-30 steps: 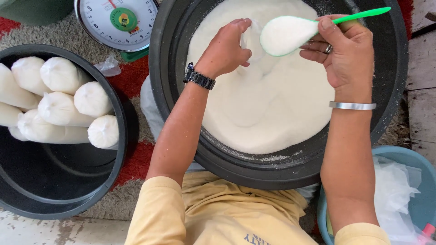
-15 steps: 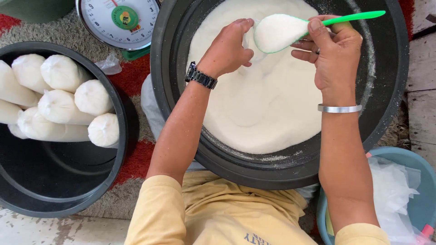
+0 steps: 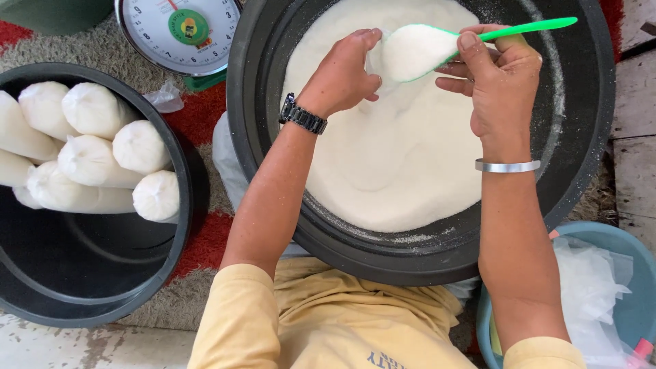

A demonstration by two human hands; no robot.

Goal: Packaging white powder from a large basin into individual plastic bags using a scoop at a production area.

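Green scoop (image 3: 437, 48), heaped white, pinched in right-hand fingers (image 3: 471, 51) above black tub (image 3: 588, 137) on red-and-grey rug (image 3: 198, 116).

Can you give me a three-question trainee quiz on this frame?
1. What does the right hand hold?
2. True or false: the left hand wears a wristwatch.
3. Where do the filled white bags lie: A, in the black tub on the left; B, in the blue basin; C, on the weighing scale?

Key:
1. A green scoop heaped with white powder, over the large black basin.
2. True.
3. A.
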